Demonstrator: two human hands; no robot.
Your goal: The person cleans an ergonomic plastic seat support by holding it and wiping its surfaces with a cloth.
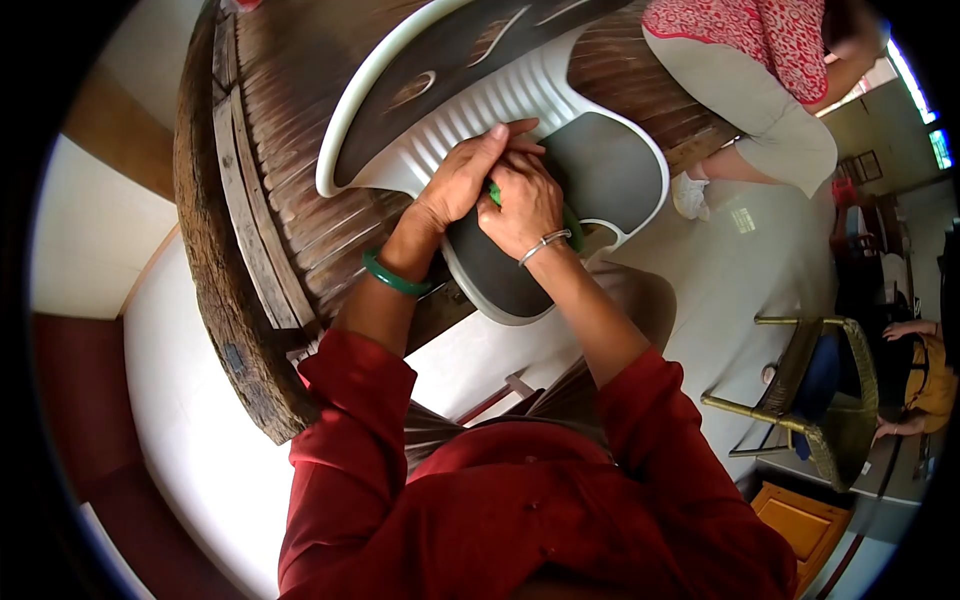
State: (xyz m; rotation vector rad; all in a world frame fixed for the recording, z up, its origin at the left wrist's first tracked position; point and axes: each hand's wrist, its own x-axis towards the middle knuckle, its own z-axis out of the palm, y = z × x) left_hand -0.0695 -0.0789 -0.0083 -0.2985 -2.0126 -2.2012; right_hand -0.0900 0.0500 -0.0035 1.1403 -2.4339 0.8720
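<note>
Nearest me, red sleeves. Beyond them, my right hand [525, 203] is curled around a green item [573, 228], mostly hidden; my left hand [463, 180] presses against it, its own grip I cannot tell. Both sit above the ribbed middle of a grey, white-rimmed board [610, 165]. Under that, a slatted wooden surface [300, 225]. Past it, a person in a patterned red top [735, 35]. Farther right, a chair [790, 375], then a person in yellow [933, 375].

Dark green bangle [396, 275], red sleeves [362, 366]
</note>
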